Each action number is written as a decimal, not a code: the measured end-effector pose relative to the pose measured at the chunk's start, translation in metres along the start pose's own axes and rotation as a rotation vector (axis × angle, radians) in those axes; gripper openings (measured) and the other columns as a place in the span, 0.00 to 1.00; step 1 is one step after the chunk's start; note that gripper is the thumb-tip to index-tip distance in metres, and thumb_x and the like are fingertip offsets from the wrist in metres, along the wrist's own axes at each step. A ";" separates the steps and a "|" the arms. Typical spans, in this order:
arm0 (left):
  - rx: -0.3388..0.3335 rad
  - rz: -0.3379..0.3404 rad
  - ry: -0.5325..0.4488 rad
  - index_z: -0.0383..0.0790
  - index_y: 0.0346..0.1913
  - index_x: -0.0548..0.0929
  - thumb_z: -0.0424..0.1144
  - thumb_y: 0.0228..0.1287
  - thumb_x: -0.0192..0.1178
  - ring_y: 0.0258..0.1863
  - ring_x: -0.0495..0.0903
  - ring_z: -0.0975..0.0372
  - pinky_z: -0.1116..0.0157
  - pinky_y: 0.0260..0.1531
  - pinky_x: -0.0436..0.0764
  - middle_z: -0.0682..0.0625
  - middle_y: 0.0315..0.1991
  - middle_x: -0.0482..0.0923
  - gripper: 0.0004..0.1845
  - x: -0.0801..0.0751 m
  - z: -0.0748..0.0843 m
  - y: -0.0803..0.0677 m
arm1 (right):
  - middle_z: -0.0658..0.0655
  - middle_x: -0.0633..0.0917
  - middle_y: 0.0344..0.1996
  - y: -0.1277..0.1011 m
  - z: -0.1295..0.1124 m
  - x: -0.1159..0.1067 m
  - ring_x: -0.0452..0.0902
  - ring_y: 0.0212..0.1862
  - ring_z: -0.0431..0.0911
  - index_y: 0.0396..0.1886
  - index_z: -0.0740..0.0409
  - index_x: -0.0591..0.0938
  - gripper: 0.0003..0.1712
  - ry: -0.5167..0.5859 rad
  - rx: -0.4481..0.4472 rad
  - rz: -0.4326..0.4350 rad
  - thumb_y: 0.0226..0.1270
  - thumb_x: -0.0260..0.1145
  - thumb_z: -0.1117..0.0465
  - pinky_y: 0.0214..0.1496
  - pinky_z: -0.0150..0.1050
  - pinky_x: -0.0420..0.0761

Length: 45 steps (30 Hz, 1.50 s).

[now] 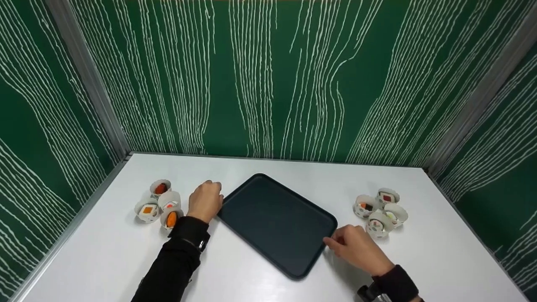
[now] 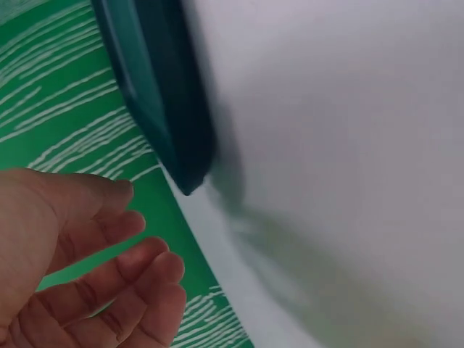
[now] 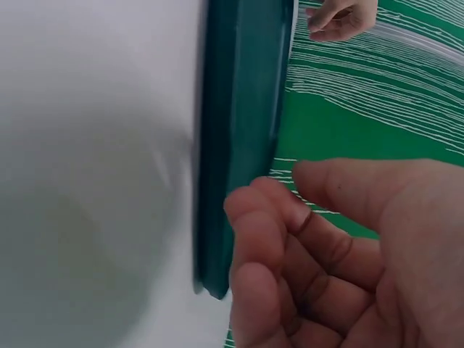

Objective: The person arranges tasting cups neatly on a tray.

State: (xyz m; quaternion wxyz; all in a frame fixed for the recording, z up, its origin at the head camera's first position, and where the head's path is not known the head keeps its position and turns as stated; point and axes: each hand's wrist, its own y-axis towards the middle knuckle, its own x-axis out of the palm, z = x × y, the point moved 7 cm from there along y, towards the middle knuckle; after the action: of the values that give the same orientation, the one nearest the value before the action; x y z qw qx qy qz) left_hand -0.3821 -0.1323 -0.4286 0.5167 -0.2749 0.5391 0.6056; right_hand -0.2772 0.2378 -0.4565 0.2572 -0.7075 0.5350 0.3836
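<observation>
Both hands sit at opposite rims of the dark tray (image 1: 277, 220), mid-tabletop, turned diagonal. Left hand (image 1: 205, 200) at its left edge, fingers loosely curled, gripping nothing. Right hand (image 1: 356, 247) at the front-right corner, fingers relaxed, holding nothing; contact unclear. Cup clusters flank it: left cups (image 1: 161, 204), right cups (image 1: 381, 212). My read: take both rims evenly, keep the tray flat, stay clear of the cups.
</observation>
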 end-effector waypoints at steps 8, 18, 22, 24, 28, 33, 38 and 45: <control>-0.047 -0.037 -0.023 0.32 0.33 0.90 0.28 0.65 0.71 0.35 0.89 0.43 0.46 0.36 0.88 0.36 0.34 0.87 0.03 0.014 -0.009 -0.001 | 0.42 0.79 0.13 0.002 0.005 0.017 0.66 0.17 0.35 0.17 0.52 0.84 0.23 0.038 0.023 -0.045 0.76 0.70 0.53 0.21 0.30 0.64; -0.021 -0.047 -0.058 0.34 0.31 0.91 0.28 0.64 0.73 0.34 0.90 0.44 0.47 0.34 0.88 0.37 0.35 0.90 0.04 0.021 -0.008 -0.004 | 0.43 0.79 0.13 0.004 0.007 0.024 0.66 0.17 0.36 0.18 0.51 0.84 0.22 0.056 0.032 -0.068 0.76 0.71 0.53 0.21 0.30 0.63; -0.014 -0.050 -0.056 0.35 0.30 0.91 0.24 0.64 0.69 0.33 0.90 0.45 0.48 0.33 0.88 0.36 0.35 0.91 0.07 0.020 -0.007 -0.003 | 0.43 0.78 0.13 0.005 0.005 0.023 0.66 0.17 0.35 0.17 0.51 0.84 0.23 0.058 0.018 -0.072 0.77 0.71 0.53 0.22 0.29 0.64; -0.020 -0.058 -0.055 0.35 0.29 0.92 0.23 0.64 0.67 0.32 0.90 0.45 0.49 0.32 0.88 0.36 0.34 0.91 0.09 0.019 -0.006 -0.002 | 0.42 0.77 0.12 0.005 0.005 0.023 0.65 0.17 0.34 0.16 0.51 0.83 0.24 0.049 0.008 -0.068 0.77 0.70 0.53 0.23 0.29 0.64; -0.025 -0.069 -0.048 0.34 0.28 0.92 0.22 0.64 0.65 0.31 0.90 0.46 0.49 0.31 0.87 0.36 0.34 0.90 0.10 0.019 -0.005 0.000 | 0.41 0.76 0.12 0.007 0.005 0.022 0.65 0.17 0.34 0.16 0.51 0.83 0.24 0.040 0.002 -0.061 0.77 0.71 0.53 0.24 0.29 0.64; -0.008 -0.057 -0.043 0.34 0.26 0.91 0.21 0.63 0.64 0.31 0.90 0.44 0.48 0.31 0.87 0.35 0.32 0.90 0.11 0.018 -0.004 -0.001 | 0.42 0.76 0.12 0.008 0.008 0.022 0.65 0.17 0.35 0.16 0.51 0.83 0.24 0.051 0.021 -0.060 0.76 0.71 0.54 0.22 0.29 0.63; 0.005 -0.050 -0.042 0.33 0.25 0.89 0.21 0.61 0.65 0.31 0.90 0.43 0.47 0.32 0.87 0.34 0.32 0.89 0.10 0.015 -0.002 -0.005 | 0.42 0.76 0.13 0.013 0.012 0.019 0.65 0.17 0.36 0.16 0.51 0.83 0.23 0.050 0.031 -0.055 0.77 0.70 0.55 0.22 0.30 0.63; 0.039 -0.068 -0.015 0.31 0.28 0.89 0.21 0.58 0.69 0.29 0.89 0.44 0.48 0.31 0.88 0.35 0.30 0.89 0.05 0.011 0.003 -0.013 | 0.43 0.76 0.13 0.022 0.020 0.011 0.66 0.18 0.37 0.17 0.53 0.84 0.23 0.036 0.040 -0.051 0.77 0.69 0.57 0.23 0.31 0.65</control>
State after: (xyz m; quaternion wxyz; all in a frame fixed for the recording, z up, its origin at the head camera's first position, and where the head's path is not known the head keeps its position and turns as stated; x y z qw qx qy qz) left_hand -0.3725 -0.1277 -0.4421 0.5464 -0.2782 0.5373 0.5791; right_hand -0.3019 0.2405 -0.4762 0.2713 -0.7224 0.5289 0.3532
